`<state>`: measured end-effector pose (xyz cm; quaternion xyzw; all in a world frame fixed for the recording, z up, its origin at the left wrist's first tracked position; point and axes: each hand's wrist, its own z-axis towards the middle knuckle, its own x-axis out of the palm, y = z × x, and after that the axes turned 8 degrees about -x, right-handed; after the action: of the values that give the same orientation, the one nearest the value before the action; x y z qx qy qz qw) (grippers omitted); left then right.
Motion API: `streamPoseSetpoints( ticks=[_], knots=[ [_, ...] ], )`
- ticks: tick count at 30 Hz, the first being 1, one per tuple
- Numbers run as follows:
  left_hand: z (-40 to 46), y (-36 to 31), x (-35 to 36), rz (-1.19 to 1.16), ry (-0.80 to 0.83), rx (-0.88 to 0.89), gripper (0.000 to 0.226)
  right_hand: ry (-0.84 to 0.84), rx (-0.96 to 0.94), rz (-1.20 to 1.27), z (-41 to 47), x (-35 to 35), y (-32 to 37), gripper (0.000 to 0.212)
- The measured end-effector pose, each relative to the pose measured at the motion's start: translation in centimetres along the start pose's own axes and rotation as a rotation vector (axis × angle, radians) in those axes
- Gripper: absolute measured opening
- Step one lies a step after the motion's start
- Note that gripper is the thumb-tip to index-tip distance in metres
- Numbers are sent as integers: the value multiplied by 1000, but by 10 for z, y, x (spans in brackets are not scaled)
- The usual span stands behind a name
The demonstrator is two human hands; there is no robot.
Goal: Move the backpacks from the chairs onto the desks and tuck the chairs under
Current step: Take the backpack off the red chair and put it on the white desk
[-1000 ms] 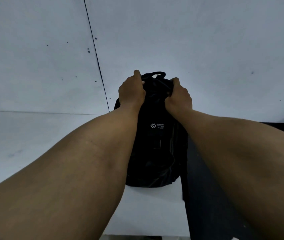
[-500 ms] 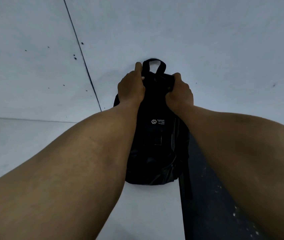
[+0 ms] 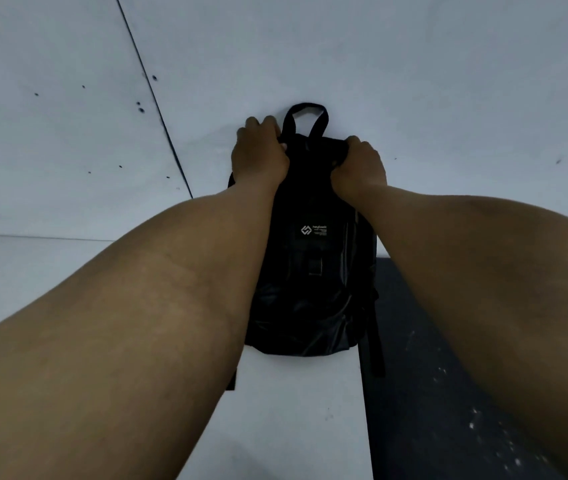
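White desk top (image 3: 68, 306) on the left, seam line running to the far left, few dark specks. Left hand (image 3: 260, 155) clenched on the far left corner of the black backpack (image 3: 313, 271), fingers curled over the top edge. Backpack lies flat, logo side up, at the right edge of the desk, carry loop (image 3: 305, 114) pointing far and free. Right hand (image 3: 360, 162) clenched on the far right corner. One strap (image 3: 376, 337) hangs off the near right side over dark floor (image 3: 431, 410). Looks soft, slack fabric, probably light and part-empty; sags if lifted by one corner. Best hold: carry loop or both top corners. No chair in view.
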<state>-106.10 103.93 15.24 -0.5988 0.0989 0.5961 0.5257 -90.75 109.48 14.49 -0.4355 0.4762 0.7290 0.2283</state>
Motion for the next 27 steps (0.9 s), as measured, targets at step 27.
streamPoseSetpoints(
  ticks=[27],
  knots=[
    [-147,-7,-71,344,613,65,33,379,-99,-121,-143,-7,50,21]
  ],
)
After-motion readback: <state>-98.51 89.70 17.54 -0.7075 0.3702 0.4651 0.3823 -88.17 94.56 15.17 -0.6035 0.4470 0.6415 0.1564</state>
